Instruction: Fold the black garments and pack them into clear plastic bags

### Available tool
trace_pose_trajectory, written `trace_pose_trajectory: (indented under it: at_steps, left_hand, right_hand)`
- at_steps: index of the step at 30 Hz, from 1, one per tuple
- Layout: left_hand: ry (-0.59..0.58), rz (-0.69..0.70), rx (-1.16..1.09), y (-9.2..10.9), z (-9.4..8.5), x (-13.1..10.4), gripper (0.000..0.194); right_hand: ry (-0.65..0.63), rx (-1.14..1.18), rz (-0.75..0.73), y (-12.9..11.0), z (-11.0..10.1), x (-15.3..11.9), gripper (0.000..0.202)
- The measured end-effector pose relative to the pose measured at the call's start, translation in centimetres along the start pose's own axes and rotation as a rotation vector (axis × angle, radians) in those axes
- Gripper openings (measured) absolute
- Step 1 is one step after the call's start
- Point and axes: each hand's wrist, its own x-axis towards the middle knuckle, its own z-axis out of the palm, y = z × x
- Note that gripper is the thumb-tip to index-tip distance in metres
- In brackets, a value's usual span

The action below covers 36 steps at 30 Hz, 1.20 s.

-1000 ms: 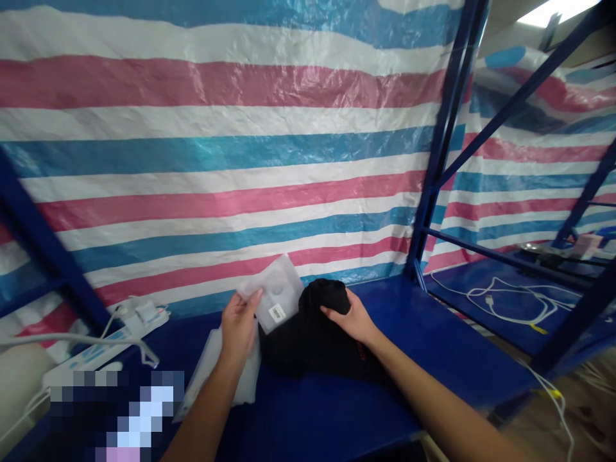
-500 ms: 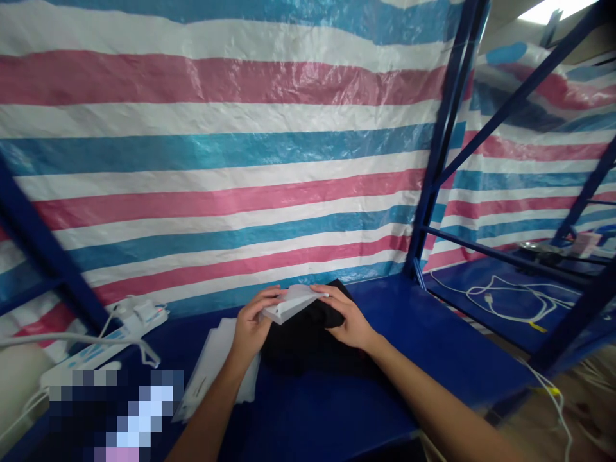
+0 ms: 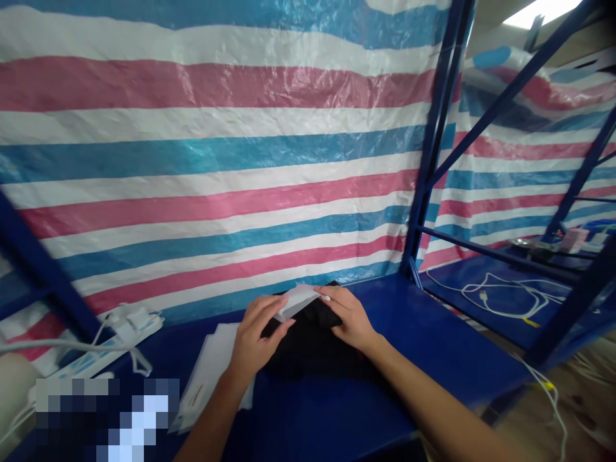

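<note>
Both hands pinch a clear plastic bag (image 3: 297,300) above the black garment (image 3: 312,340).
Left hand (image 3: 255,340) grips its near edge, right hand (image 3: 350,316) the far; best keep the mouth taut, garment directly beneath.

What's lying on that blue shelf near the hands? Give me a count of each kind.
Clear plastic bag held in both hands: 1
Black garment: 1
Stack of flat plastic bags: 1
White power strip: 1
Total: 4
</note>
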Motion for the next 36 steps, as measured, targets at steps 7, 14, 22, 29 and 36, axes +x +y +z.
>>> trace_pose_trajectory:
  at_steps: [7,14,22,29,36]
  left_hand:
    - [0.099,0.137,0.003,-0.8,0.0,0.2,0.021]
    - [0.141,0.045,0.122,-1.9,-0.3,-0.2,0.019]
    - [0.032,0.081,0.387,-3.1,-0.1,-0.3,0.022]
    - [-0.162,0.238,0.268,-1.6,1.3,-0.8,0.026]
    - [-0.176,0.195,0.237,-1.7,1.6,-1.2,0.023]
  right_hand:
    - [0.038,-0.127,-0.078,0.7,0.3,-0.1,0.076]
    - [-0.069,-0.131,-0.042,0.5,0.7,-0.4,0.086]
    - [-0.217,-0.122,-0.021,-0.4,0.9,-0.4,0.104]
    - [-0.397,-0.147,-0.057,-1.5,1.3,-0.2,0.104]
    - [-0.42,-0.129,-0.128,-1.6,1.2,-0.4,0.102]
